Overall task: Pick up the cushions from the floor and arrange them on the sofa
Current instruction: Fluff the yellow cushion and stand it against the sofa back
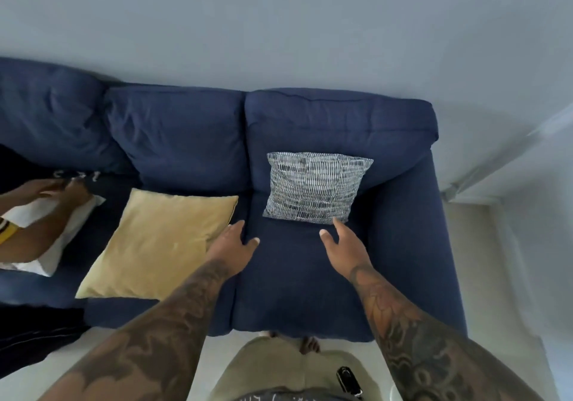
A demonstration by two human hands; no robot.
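Two cushions lay within my reach on the navy sofa point(403, 245): the grey-and-white patterned cushion point(316, 186) propped against the right-hand back cushion, and the mustard-yellow cushion point(161, 242) lying flat on the middle seat. My left hand point(235, 245) hung open over the seam between the seats, just beside the yellow cushion's near corner, and my right hand point(344, 245) was open too, fingertips close to the patterned cushion's lower edge, holding nothing. Both cushions looked soft, light and squashy, I judged, the sort that sag if pinched by one corner, so I would have taken each by two opposite edges or scooped it from beneath. At the far left, another person's hands point(52, 189) rested on a white pillow point(62, 230) beside a dark cushion point(102, 183) with pale lettering; I could not read the words.
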